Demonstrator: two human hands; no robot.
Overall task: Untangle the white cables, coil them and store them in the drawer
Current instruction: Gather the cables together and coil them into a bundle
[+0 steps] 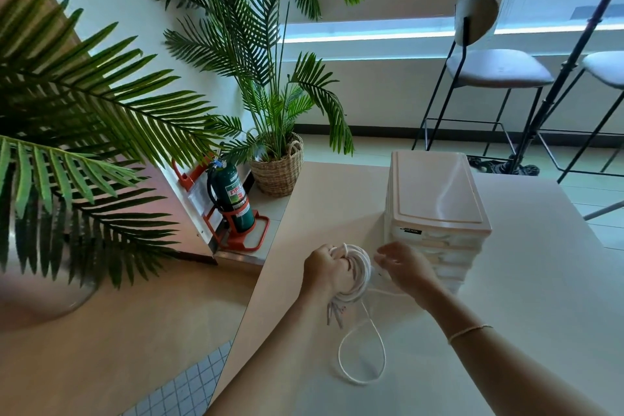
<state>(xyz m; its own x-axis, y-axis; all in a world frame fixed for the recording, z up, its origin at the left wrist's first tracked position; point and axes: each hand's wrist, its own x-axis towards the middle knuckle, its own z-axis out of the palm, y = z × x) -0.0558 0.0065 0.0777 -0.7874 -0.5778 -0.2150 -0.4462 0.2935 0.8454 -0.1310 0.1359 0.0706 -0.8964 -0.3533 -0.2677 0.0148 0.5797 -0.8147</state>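
My left hand (323, 268) grips a coil of white cable (358, 275) held upright above the pale table (506, 331). Several plug ends (334, 312) dangle below the fist. My right hand (401, 263) pinches a strand of the same cable just right of the coil. A loose loop of cable (362, 353) trails down and lies on the table in front of me. The white plastic drawer unit (439, 213) stands just behind my right hand, and all of its drawers look closed.
The table's left edge (270, 263) runs diagonally beside my left arm. On the floor beyond stand a green fire extinguisher (233, 199) in an orange stand and a potted palm (277, 169) in a wicker basket. Bar stools (496, 71) stand at back right.
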